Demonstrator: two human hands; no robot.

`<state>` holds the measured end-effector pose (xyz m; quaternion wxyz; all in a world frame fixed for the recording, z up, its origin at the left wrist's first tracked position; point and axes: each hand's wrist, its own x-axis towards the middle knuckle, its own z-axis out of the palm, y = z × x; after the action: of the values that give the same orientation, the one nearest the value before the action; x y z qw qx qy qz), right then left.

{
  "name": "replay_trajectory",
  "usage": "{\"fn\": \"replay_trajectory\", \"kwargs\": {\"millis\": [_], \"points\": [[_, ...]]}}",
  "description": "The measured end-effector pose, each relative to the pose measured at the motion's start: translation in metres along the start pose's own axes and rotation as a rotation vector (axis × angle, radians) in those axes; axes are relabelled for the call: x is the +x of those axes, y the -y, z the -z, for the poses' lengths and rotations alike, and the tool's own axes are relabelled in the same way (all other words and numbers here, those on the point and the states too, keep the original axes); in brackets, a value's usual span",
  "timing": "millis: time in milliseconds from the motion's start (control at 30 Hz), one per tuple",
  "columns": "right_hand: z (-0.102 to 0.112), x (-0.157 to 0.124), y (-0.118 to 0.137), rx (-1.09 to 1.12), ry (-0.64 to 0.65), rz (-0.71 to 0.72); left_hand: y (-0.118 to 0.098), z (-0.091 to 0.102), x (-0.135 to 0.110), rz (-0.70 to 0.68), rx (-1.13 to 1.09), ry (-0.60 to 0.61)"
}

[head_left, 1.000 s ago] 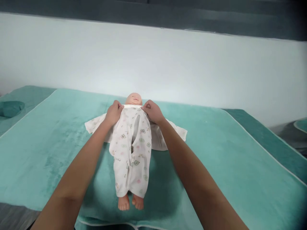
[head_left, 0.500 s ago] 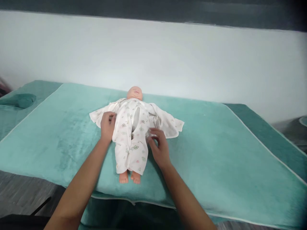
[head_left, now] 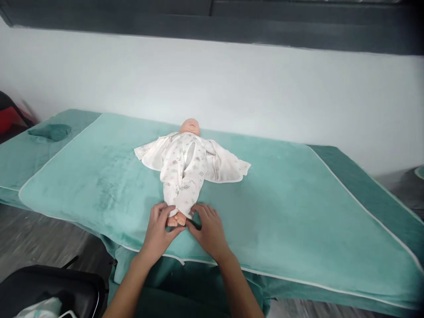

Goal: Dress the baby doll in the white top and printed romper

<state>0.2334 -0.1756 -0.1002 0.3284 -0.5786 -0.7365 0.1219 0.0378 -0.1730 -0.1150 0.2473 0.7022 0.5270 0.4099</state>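
Observation:
A baby doll lies on its back, its head toward the wall. It wears a white printed top with the sleeves spread wide, and white patterned trousers pulled up over the chest. Both bare feet show close together below the trouser cuffs. My left hand curves around the foot on the left; its fingertips touch the cuff, and the thumb lies apart below the feet. Beside the other foot is my right hand, fingertips against the cuff and thumb apart from them.
A green padded bed with white piping bears the doll. It has a face hole at the left end. A white wall stands behind. At lower left is a black chair with a white package on it.
Both hands have moved from the sides of the doll's body down to its feet. The trouser legs are now closer together at the cuffs. The view has shifted slightly.

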Motion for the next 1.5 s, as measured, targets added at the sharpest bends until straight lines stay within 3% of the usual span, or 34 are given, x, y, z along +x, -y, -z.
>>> {"fn": "replay_trajectory", "kwargs": {"millis": [100, 200, 333, 433, 500, 667, 733, 833, 933, 1000, 1067, 1200, 1333, 1500], "points": [[-0.008, -0.005, 0.006, 0.041, -0.065, -0.06, 0.001, -0.006, -0.003, 0.011, 0.015, 0.0], [-0.002, -0.014, 0.015, 0.27, -0.11, -0.109, 0.0, 0.0, -0.003, 0.05, -0.065, -0.001], [0.032, -0.029, 0.031, 0.603, -0.244, -0.155, -0.009, 0.012, -0.005, 0.121, -0.166, -0.073], [0.053, -0.035, 0.034, 0.592, -0.3, -0.123, -0.016, 0.016, -0.007, 0.2, -0.244, -0.161], [0.056, -0.036, 0.029, 0.541, -0.229, -0.091, -0.018, 0.017, -0.011, 0.241, -0.314, -0.189], [0.051, -0.042, 0.001, 0.506, 0.165, -0.023, -0.002, 0.03, -0.024, 0.325, -0.477, -0.075], [0.054, -0.039, -0.015, 0.495, 0.192, -0.036, 0.011, 0.041, -0.023, 0.335, -0.518, -0.045], [0.06, -0.013, -0.04, 0.382, 0.045, -0.067, 0.03, 0.057, 0.0, 0.293, -0.433, -0.066], [0.054, 0.039, -0.064, 0.192, -0.093, -0.002, 0.04, 0.061, 0.049, 0.122, -0.028, -0.053], [0.042, 0.076, -0.074, 0.088, -0.096, 0.039, 0.042, 0.053, 0.089, -0.061, 0.257, -0.029], [0.028, 0.105, -0.078, 0.011, -0.048, 0.054, 0.042, 0.041, 0.127, -0.145, 0.441, -0.05], [0.005, 0.124, -0.079, -0.066, -0.055, 0.021, 0.045, 0.016, 0.181, -0.195, 0.577, -0.036], [0.003, 0.116, -0.083, 0.017, -0.071, 0.044, 0.054, 0.006, 0.199, -0.299, 0.512, 0.103], [0.01, 0.117, -0.087, 0.227, -0.1, 0.104, 0.057, 0.004, 0.195, -0.401, 0.418, 0.151]]}}
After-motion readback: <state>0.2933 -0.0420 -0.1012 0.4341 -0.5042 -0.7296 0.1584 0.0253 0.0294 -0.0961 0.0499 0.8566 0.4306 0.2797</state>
